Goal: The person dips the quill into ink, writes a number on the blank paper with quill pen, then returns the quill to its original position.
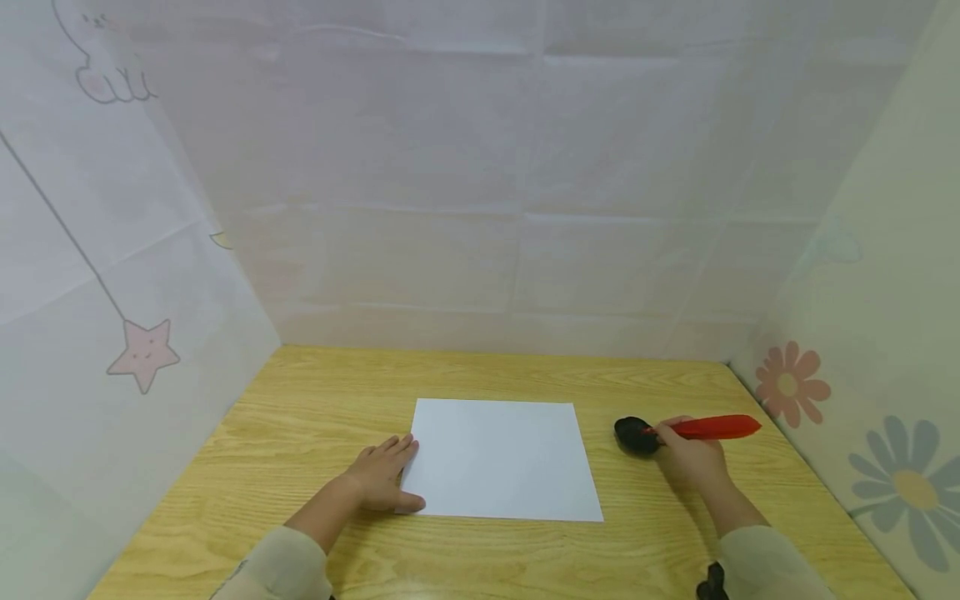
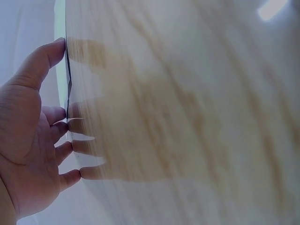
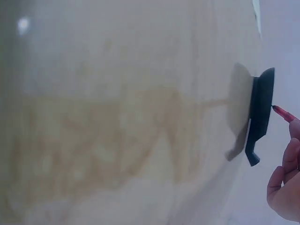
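A blank white sheet of paper (image 1: 501, 460) lies flat on the wooden table. My left hand (image 1: 384, 478) rests at its left edge with fingers spread, and the left wrist view shows the same hand (image 2: 35, 122) at the sheet's edge. To the right of the sheet, my right hand (image 1: 693, 454) pinches a red feather-shaped pen (image 1: 720, 427). Its tip is at a small black dish (image 1: 637, 436) on the table. In the right wrist view the dish (image 3: 262, 110) stands beside the red tip (image 3: 283, 113), with my fingers (image 3: 290, 154) curled round the pen.
The wooden table (image 1: 450, 371) reaches back to a pale hanging cloth (image 1: 420, 167). Patterned cloths with a star (image 1: 143, 356) and flowers (image 1: 913, 490) hang at the left and right. A small black object (image 1: 712, 582) is near the right sleeve.
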`<state>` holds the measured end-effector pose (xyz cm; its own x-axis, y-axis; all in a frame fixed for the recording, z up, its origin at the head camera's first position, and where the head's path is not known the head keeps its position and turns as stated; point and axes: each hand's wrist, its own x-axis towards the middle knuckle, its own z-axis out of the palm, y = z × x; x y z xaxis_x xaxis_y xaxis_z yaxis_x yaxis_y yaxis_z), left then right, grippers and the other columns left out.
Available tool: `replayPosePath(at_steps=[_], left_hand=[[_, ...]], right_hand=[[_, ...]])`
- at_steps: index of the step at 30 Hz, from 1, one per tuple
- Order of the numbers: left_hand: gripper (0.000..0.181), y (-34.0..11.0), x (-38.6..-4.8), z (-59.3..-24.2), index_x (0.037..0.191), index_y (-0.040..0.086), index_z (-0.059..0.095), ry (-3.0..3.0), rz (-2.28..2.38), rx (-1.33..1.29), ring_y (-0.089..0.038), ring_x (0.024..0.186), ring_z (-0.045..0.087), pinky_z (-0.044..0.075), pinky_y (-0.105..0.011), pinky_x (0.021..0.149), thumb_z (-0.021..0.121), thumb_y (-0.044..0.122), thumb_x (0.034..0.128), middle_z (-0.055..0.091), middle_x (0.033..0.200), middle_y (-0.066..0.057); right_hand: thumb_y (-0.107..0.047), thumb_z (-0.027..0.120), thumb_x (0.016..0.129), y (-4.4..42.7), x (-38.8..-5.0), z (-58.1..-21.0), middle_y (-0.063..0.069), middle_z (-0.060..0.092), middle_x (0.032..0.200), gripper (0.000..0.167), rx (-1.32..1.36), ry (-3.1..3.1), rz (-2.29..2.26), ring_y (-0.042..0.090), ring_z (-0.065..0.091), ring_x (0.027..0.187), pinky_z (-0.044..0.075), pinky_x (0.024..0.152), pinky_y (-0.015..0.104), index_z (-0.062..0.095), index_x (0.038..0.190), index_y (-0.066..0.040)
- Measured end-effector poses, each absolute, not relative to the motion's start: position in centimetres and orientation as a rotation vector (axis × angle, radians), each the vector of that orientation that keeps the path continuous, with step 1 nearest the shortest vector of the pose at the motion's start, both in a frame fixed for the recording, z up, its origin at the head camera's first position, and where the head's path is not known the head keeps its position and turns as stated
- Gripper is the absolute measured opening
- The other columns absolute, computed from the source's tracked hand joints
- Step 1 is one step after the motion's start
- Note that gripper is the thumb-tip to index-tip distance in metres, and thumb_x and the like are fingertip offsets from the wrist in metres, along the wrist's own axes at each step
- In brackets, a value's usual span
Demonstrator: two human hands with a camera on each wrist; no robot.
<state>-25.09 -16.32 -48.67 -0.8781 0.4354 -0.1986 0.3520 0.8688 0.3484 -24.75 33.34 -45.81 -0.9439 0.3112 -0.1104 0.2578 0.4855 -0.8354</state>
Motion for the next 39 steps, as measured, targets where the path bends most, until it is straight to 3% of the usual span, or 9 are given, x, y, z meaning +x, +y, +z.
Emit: replayPosePath(at_steps=[7,16,23,25,33,39], left_hand=[[0.101,-16.4,-25.4,-49.4,0.153,0.004,0.031,2.78,0.466,0.588,-0.038,0.151,0.019,0.016,-0.064,0.117,0.07,0.06,0.0787,0.023,0.163,-0.012],[0.1,-16.2,-24.8,-48.6,0.154,0.004,0.029,2.772,0.478,0.565,-0.038,0.151,0.018,0.015,-0.063,0.118,0.07,0.058,0.0798,0.022,0.163,-0.012],[0.099,-15.7,-24.4,-47.0,0.153,0.002,0.031,2.748,0.484,0.551,-0.039,0.15,0.019,0.015,-0.063,0.117,0.071,0.056,0.0802,0.024,0.163,-0.014],[0.098,-15.6,-24.4,-47.1,0.152,0.002,0.032,2.753,0.493,0.552,-0.039,0.15,0.02,0.016,-0.063,0.117,0.072,0.055,0.0799,0.024,0.162,-0.014],[0.098,-15.7,-24.9,-48.5,0.153,0.005,0.031,2.786,0.487,0.56,-0.039,0.15,0.019,0.016,-0.063,0.117,0.071,0.056,0.08,0.024,0.163,-0.011],[0.098,-15.4,-24.6,-47.9,0.153,0.004,0.031,2.779,0.481,0.555,-0.039,0.15,0.02,0.018,-0.063,0.117,0.071,0.056,0.0802,0.025,0.163,-0.012]], right_hand=[[-0.038,0.058,0.095,32.1,-25.1,-44.2,-0.02,0.064,0.076,0.034,-0.489,-2.577,1.557,0.004,0.054,0.08,0.044,0.071,0.02,0.065,0.103,-0.005],[-0.033,0.058,0.097,27.6,-26.5,-43.1,-0.014,0.068,0.083,0.032,-0.381,-2.567,1.633,0.016,0.062,0.092,0.049,0.08,0.025,0.061,0.109,-0.004],[-0.028,0.058,0.096,23.7,-27.8,-43.3,0.014,0.07,0.105,0.028,-0.308,-2.578,1.651,0.023,0.057,0.09,0.045,0.071,0.028,0.062,0.11,-0.003],[-0.025,0.057,0.096,22.7,-28.1,-43.4,0.017,0.07,0.106,0.027,-0.279,-2.574,1.657,0.023,0.057,0.088,0.045,0.07,0.028,0.062,0.109,-0.002],[-0.024,0.06,0.093,19.0,-29.1,-44.3,0.008,0.071,0.095,0.023,-0.356,-2.517,1.762,0.027,0.058,0.094,0.044,0.073,0.026,0.062,0.107,-0.006],[-0.023,0.061,0.092,16.8,-29.7,-45.5,0.012,0.07,0.099,0.022,-0.384,-2.494,1.799,0.027,0.058,0.095,0.044,0.074,0.027,0.061,0.106,-0.007]])
